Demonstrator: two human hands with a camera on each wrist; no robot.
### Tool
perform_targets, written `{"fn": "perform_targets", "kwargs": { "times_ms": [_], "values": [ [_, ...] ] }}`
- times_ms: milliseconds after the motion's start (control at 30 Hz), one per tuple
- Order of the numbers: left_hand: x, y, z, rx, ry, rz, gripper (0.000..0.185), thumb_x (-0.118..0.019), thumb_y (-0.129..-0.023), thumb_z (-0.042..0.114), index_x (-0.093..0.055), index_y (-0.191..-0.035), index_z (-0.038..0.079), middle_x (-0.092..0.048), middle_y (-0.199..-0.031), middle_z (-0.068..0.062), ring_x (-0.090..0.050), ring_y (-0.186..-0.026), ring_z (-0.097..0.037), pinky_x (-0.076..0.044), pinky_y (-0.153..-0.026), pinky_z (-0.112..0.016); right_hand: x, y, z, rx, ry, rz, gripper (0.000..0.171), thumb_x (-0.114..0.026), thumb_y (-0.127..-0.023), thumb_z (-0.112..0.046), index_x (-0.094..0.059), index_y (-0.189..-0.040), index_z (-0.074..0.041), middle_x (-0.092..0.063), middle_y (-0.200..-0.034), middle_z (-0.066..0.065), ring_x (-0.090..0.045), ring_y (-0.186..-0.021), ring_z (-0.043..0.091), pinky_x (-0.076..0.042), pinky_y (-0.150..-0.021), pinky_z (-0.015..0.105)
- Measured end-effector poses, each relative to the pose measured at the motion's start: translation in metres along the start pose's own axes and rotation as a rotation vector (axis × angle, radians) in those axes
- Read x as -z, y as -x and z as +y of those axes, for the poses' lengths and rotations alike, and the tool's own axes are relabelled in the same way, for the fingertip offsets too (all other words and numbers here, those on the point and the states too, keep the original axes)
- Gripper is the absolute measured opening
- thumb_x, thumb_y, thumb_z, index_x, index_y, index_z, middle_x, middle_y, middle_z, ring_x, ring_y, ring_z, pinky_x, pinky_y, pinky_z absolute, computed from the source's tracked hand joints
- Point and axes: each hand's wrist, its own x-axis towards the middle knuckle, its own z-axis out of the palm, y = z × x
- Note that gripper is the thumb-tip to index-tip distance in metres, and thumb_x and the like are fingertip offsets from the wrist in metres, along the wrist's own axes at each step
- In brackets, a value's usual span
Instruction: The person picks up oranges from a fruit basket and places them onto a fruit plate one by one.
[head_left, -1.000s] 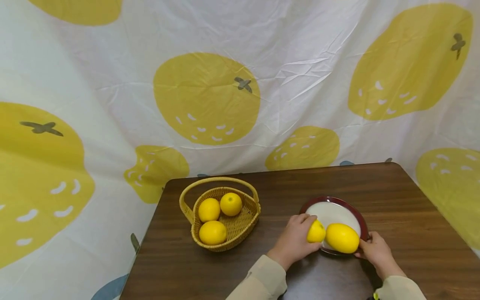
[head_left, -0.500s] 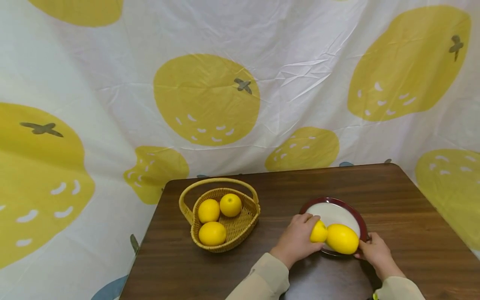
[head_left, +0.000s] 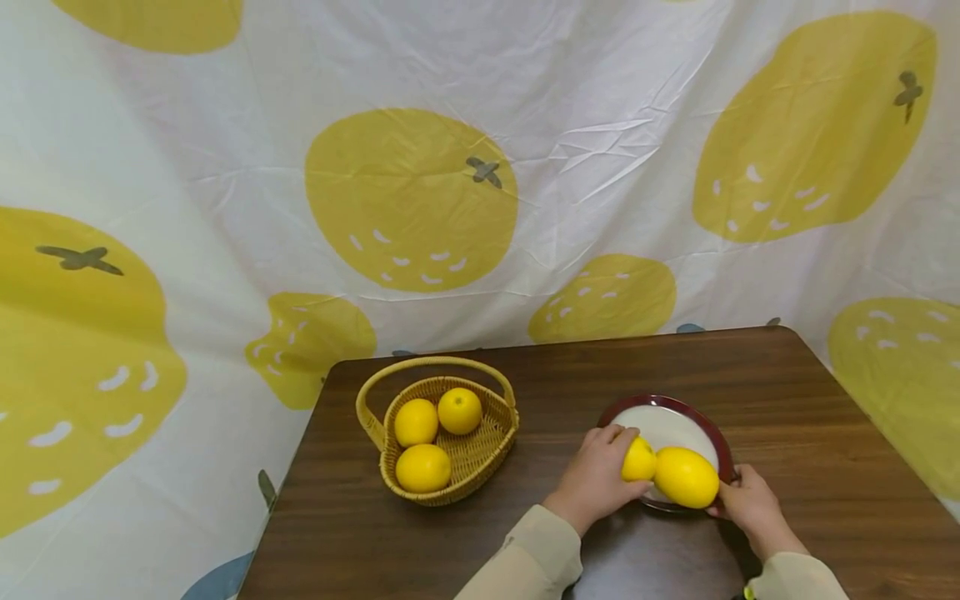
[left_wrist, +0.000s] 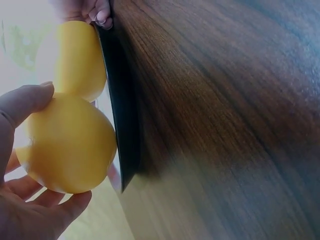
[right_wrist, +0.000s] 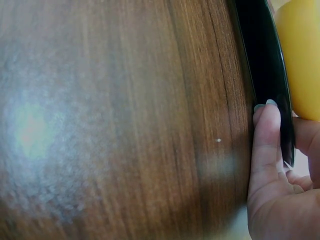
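My left hand [head_left: 597,477] grips a yellow lemon [head_left: 638,460] over the near left side of a plate; in the left wrist view the thumb and fingers curl round this lemon [left_wrist: 70,145]. The plate [head_left: 670,425] is white inside with a dark red rim, and its underside [right_wrist: 265,55] looks black. A second lemon [head_left: 686,477] lies at the plate's near right side, against the held one. At that edge my right hand [head_left: 753,507] pinches the rim, fingers beneath and thumb above, as the right wrist view shows.
On the left of the brown wooden table [head_left: 570,375] stands a wicker basket [head_left: 480,450] with a tall arched handle [head_left: 438,361]. Three lemons [head_left: 423,468] lie in it. A lemon-print cloth [head_left: 585,108] hangs behind the table.
My left hand and its lemon have shifted slightly right, closer to the second lemon. The right hand keeps its hold on the rim, and the basket stays put.
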Motion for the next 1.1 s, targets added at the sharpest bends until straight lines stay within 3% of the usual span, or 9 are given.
{"fn": "perform_targets", "kwargs": {
  "times_ms": [367, 633, 1100],
  "values": [
    [-0.005, -0.002, 0.002, 0.1, 0.082, 0.004, 0.072, -0.077, -0.086, 0.049, -0.051, -0.147, 0.019, -0.056, -0.14, 0.004, -0.051, -0.126, -0.016, -0.049, -0.101, -0.024, 0.0, -0.001, 0.001, -0.003, 0.024, 0.011, 0.045, -0.052, -0.101, -0.009, -0.032, -0.129, 0.02, -0.051, -0.088, 0.015, -0.063, -0.064, 0.01, -0.058, -0.062, 0.023],
    [-0.009, -0.005, 0.002, 0.149, 0.129, 0.006, 0.075, -0.076, -0.086, 0.051, -0.049, -0.148, 0.02, -0.054, -0.144, 0.001, -0.05, -0.128, -0.017, -0.049, -0.103, -0.028, 0.0, 0.001, 0.0, 0.01, 0.03, 0.015, 0.039, -0.051, -0.1, -0.008, -0.035, -0.125, 0.018, -0.053, -0.086, 0.013, -0.064, -0.063, 0.009, -0.057, -0.062, 0.022],
    [-0.011, -0.016, 0.0, 0.17, 0.131, -0.016, 0.078, -0.075, -0.087, 0.053, -0.045, -0.15, 0.02, -0.053, -0.145, -0.001, -0.05, -0.13, -0.02, -0.049, -0.105, -0.03, 0.001, 0.001, 0.0, 0.009, 0.035, 0.017, 0.04, -0.051, -0.099, -0.008, -0.034, -0.125, 0.017, -0.051, -0.086, 0.013, -0.064, -0.061, 0.009, -0.057, -0.061, 0.022]
  ]
}}
